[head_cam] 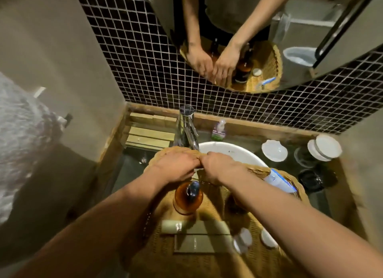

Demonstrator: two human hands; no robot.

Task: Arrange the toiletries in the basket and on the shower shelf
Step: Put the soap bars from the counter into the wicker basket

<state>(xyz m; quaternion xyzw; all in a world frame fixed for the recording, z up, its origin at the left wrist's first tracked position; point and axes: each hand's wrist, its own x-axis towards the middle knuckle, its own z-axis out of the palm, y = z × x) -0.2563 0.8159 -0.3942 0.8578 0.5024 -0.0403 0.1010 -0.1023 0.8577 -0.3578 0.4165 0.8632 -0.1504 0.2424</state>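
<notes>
A woven wicker basket [267, 263] sits over the white sink. Inside stand an amber pump bottle [187, 198], a pale green tube [172, 226], a flat green box [199, 243], two small white jars [242, 239] and a blue-white tube [278, 180] on the right rim. A second amber bottle [235, 205] is mostly hidden under my right forearm. My left hand [176, 166] and my right hand [219, 167] meet over the basket's far rim, fingers curled downward. The frame is blurred, and what they hold is hidden.
A chrome tap [186, 128] rises behind the basket. A small green-capped bottle [218, 128] stands by the tiled wall. White dishes [274, 150] and dark glass dishes [310, 180] lie on the counter to the right. Wooden slats [149, 137] lie left. A mirror above reflects the scene.
</notes>
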